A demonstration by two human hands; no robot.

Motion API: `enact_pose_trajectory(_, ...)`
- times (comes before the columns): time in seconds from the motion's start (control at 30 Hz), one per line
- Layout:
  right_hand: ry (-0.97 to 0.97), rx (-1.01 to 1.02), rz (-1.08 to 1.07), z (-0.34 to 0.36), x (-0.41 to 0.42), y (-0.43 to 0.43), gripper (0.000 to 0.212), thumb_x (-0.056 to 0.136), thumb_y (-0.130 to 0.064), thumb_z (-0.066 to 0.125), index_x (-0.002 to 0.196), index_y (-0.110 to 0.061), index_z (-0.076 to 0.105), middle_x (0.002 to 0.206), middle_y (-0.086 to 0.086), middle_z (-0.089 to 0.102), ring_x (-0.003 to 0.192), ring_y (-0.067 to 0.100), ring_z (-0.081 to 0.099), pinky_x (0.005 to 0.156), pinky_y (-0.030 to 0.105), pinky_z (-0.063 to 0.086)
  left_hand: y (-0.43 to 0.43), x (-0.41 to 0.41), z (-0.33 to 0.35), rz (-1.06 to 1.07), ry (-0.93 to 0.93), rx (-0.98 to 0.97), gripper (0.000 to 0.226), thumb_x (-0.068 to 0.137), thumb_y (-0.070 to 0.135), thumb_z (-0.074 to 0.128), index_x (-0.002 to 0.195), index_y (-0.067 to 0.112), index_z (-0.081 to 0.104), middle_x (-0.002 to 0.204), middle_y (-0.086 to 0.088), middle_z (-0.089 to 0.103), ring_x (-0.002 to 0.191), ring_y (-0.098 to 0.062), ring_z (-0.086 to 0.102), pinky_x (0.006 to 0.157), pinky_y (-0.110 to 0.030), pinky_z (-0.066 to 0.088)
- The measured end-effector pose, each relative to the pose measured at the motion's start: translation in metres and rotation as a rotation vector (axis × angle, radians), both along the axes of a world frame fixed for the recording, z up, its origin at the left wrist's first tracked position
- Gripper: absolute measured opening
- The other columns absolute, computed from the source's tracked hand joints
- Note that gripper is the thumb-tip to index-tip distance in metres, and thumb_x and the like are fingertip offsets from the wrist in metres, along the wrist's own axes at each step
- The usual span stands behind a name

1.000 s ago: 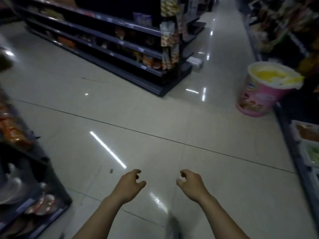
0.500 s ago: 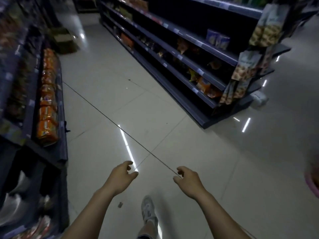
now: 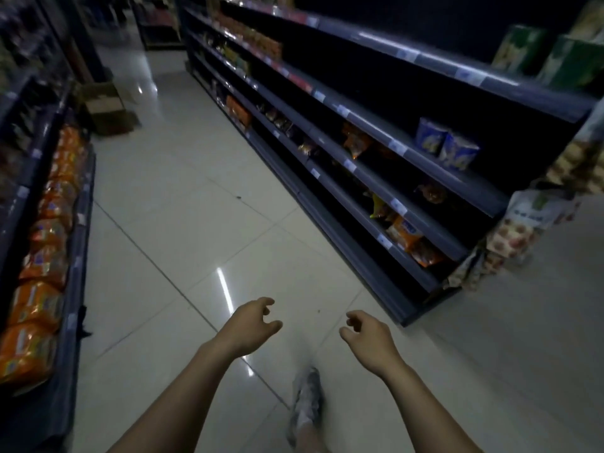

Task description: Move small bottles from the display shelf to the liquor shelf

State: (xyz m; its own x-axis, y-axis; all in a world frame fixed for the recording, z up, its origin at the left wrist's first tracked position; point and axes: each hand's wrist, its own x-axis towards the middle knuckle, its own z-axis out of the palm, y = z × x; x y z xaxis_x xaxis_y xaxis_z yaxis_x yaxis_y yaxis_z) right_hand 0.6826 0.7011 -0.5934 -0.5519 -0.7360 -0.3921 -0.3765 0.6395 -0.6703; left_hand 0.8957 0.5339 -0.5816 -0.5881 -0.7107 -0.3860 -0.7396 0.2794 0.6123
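My left hand [image 3: 250, 325] and my right hand [image 3: 367, 338] hang in front of me over the pale tiled floor [image 3: 196, 223] of a dim store aisle. Both are empty, with the fingers loosely curled and apart. No small bottles, display shelf or liquor shelf can be made out in this view. My foot in a light shoe [image 3: 307, 403] shows below, between my forearms.
A long dark shelf unit [image 3: 376, 178] with snack packets runs along the right of the aisle. On the left a low shelf [image 3: 78, 223] carries several orange packets [image 3: 42, 256]. Cardboard boxes [image 3: 106, 107] sit on the floor far up the aisle on the left.
The view has swung left, from an open crossing with a pink tub to looking down the aisle between the two shelf units. Both hands stay empty in front of me.
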Motion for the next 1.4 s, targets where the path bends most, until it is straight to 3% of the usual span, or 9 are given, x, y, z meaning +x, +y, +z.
enact_pose_trajectory(0.27, 0.018, -0.106, 0.038, 0.041, -0.156, -0.239, 0.051, 0.096, -0.032, 0.065, 0.143, -0.017, 0.056, 0.136, -0.001, 0.063, 0.12, 0.016, 0.059, 0.094, 0.024, 0.044, -0.222, -0.15, 0.06, 0.034, 0.034, -0.123, 0.063, 0.093, 0.042, 0.067, 0.149, 0.022, 0.046, 0.136, 0.0, 0.059, 0.115, -0.018, 0.061, 0.098, -0.03, 0.049)
enact_pose_trajectory(0.47, 0.096, -0.174, 0.089, 0.097, -0.243, -0.414, 0.054, 0.096, -0.032, 0.066, 0.146, -0.016, 0.054, 0.141, 0.002, 0.061, 0.125, 0.017, 0.059, 0.095, 0.022, 0.041, -0.385, -0.236, 0.112, 0.073, 0.13, -0.242, 0.062, 0.094, 0.045, 0.065, 0.149, 0.023, 0.045, 0.136, 0.002, 0.059, 0.116, -0.016, 0.059, 0.099, -0.031, 0.048)
enact_pose_trajectory(0.8, 0.234, -0.309, -0.026, 0.17, -0.353, -0.679, 0.05, 0.096, -0.035, 0.066, 0.143, -0.019, 0.057, 0.138, -0.002, 0.063, 0.123, 0.015, 0.059, 0.092, 0.021, 0.041, -0.655, -0.387, 0.174, -0.125, 0.31, -0.412, 0.066, 0.095, 0.047, 0.064, 0.152, 0.021, 0.043, 0.147, 0.002, 0.054, 0.126, -0.016, 0.057, 0.105, -0.032, 0.048)
enact_pose_trajectory(0.9, 0.268, -0.317, -0.065, 0.193, -0.377, -0.739, 0.039, 0.097, -0.033, 0.065, 0.134, -0.02, 0.061, 0.122, -0.006, 0.068, 0.115, 0.015, 0.063, 0.088, 0.021, 0.041, -0.722, -0.429, 0.194, -0.182, 0.341, -0.418, 0.067, 0.094, 0.047, 0.065, 0.152, 0.021, 0.043, 0.148, 0.001, 0.054, 0.129, -0.017, 0.055, 0.105, -0.032, 0.047)
enact_pose_trajectory(1.03, 0.321, -0.362, -0.154, 0.216, -0.417, -0.802, 0.044, 0.093, -0.036, 0.067, 0.136, -0.026, 0.062, 0.129, -0.007, 0.067, 0.118, 0.012, 0.062, 0.095, 0.024, 0.045, -0.792, -0.486, 0.22, -0.238, 0.4, -0.423, 0.065, 0.095, 0.043, 0.065, 0.152, 0.021, 0.043, 0.146, 0.001, 0.055, 0.126, -0.017, 0.057, 0.098, -0.027, 0.045)
enact_pose_trajectory(1.1, 0.361, -0.37, -0.189, 0.229, -0.441, -0.827, 0.042, 0.092, -0.037, 0.068, 0.132, -0.027, 0.064, 0.125, -0.006, 0.068, 0.108, 0.011, 0.065, 0.091, 0.024, 0.048, -0.819, -0.517, 0.234, -0.28, 0.443, -0.419, 0.064, 0.095, 0.042, 0.065, 0.152, 0.022, 0.043, 0.145, 0.002, 0.055, 0.122, -0.016, 0.058, 0.092, -0.024, 0.042)
enact_pose_trajectory(1.23, 0.479, -0.408, -0.224, 0.264, -0.495, -0.873, 0.046, 0.091, -0.033, 0.071, 0.135, -0.022, 0.064, 0.127, -0.004, 0.069, 0.117, 0.013, 0.065, 0.097, 0.021, 0.045, -0.867, -0.587, 0.267, -0.322, 0.562, -0.461, 0.061, 0.093, 0.037, 0.071, 0.147, 0.018, 0.05, 0.139, 0.0, 0.061, 0.115, -0.013, 0.06, 0.091, -0.022, 0.042)
enact_pose_trajectory(1.4, 0.609, -0.477, -0.25, 0.315, -0.563, -0.928, 0.046, 0.093, -0.034, 0.066, 0.137, -0.023, 0.061, 0.132, -0.004, 0.067, 0.115, 0.014, 0.063, 0.094, 0.024, 0.045, -0.918, -0.673, 0.314, -0.352, 0.698, -0.459, 0.058, 0.093, 0.035, 0.071, 0.145, 0.018, 0.053, 0.135, 0.002, 0.062, 0.113, -0.011, 0.061, 0.089, -0.02, 0.041)
